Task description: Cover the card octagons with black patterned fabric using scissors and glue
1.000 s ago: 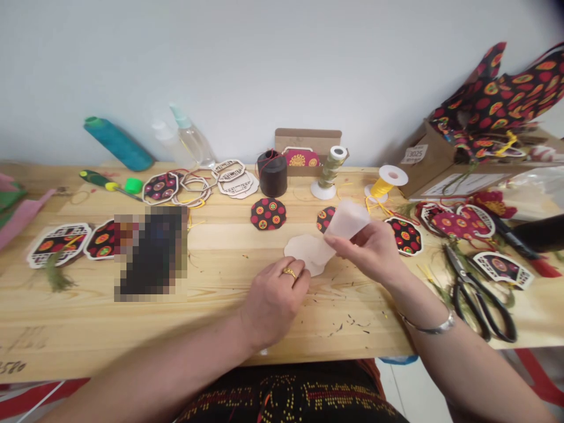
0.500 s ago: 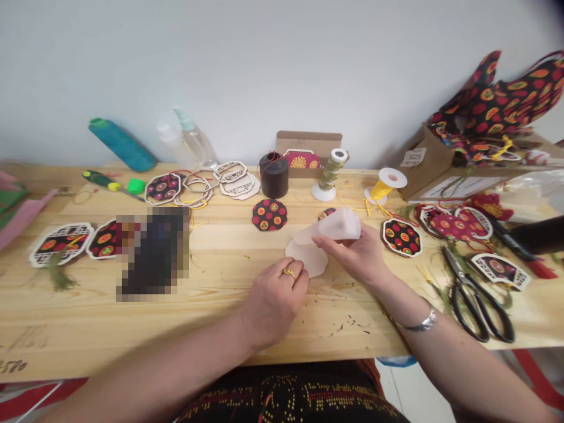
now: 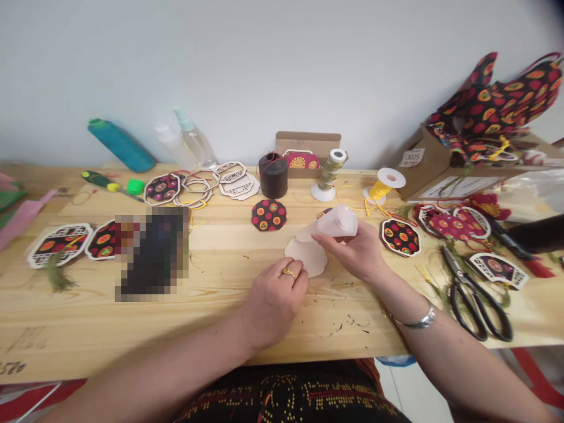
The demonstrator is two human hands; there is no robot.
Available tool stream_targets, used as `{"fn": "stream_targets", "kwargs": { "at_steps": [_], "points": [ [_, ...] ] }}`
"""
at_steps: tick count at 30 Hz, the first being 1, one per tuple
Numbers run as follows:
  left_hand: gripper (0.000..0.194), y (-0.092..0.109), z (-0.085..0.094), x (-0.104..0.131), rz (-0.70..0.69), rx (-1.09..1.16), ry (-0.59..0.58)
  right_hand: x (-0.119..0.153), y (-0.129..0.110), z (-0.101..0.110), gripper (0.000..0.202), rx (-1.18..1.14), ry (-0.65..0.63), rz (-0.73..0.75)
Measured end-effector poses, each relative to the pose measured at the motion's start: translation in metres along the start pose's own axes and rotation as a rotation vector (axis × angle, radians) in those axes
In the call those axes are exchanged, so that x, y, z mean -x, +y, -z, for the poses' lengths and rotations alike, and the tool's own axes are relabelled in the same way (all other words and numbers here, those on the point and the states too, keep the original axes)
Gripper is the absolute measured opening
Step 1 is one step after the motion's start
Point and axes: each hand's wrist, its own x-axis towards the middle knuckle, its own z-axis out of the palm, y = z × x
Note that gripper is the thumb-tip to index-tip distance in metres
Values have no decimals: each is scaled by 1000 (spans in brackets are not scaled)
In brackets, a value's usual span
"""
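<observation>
My left hand (image 3: 277, 296), a gold ring on one finger, is closed with its fingertips on the lower left edge of a pale scalloped piece (image 3: 309, 254). My right hand (image 3: 363, 252) grips a translucent white squeeze bottle (image 3: 337, 221). The bottle is tilted, its narrow end pointing down and left at the upper part of the piece. Just behind the bottle, a patterned fabric-covered piece (image 3: 325, 212) is mostly hidden. Another scalloped fabric-covered piece (image 3: 268, 215) lies farther back to the left.
Black-handled scissors (image 3: 478, 302) lie at right, before a cardboard box (image 3: 412, 170) with patterned fabric. Along the back stand a black thread spool (image 3: 274, 177), a gold thread spool (image 3: 331, 174) and a yellow cord spool (image 3: 382, 185). Framed fabric ornaments (image 3: 60, 245) and a pixelated patch occupy the left.
The squeeze bottle's raised end has shifted very slightly left and down in my right hand. My left hand stays on the pale piece.
</observation>
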Motion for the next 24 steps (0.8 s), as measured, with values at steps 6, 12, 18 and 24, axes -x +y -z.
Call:
{"fn": "stream_targets", "kwargs": {
  "at_steps": [6, 12, 18, 24],
  "points": [
    [17, 1, 0, 0, 11, 10, 11, -3, 5, 9, 20, 42, 52, -19],
    [15, 1, 1, 0, 12, 21, 3, -5, 7, 16, 23, 14, 51, -53],
    [17, 1, 0, 0, 15, 30, 12, -6, 6, 23, 21, -18, 27, -84],
    [18, 1, 0, 0, 16, 39, 16, -9, -7, 28, 21, -66, -23, -180]
  ]
}}
